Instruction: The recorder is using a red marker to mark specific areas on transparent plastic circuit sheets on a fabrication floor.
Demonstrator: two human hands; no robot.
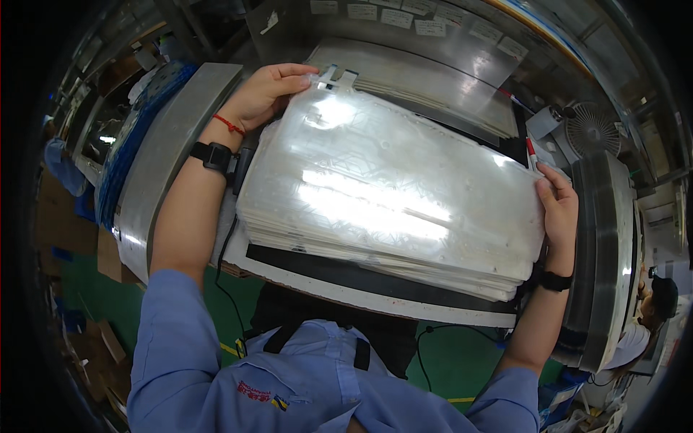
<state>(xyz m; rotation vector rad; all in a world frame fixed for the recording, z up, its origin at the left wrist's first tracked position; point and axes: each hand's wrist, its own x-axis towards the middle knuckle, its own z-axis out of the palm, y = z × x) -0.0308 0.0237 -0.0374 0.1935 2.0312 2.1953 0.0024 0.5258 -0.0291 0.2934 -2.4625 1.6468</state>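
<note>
White rectangular labels (pixel 396 18) stand in a loose, uneven band on a grey metal panel (pixel 447 56) beyond the stack of pale sheets (pixel 390 180) in front of me, each bearing dark lines of writing too small to read from where I look down. On the near side of the same stack, red lettering (pixel 254 391) marks the chest of my blue shirt (pixel 310 369), large characters alongside a line of smaller ones. Just beside the lettering, on the same cloth, sits a small emblem (pixel 279 404) in blue and yellow.
</note>
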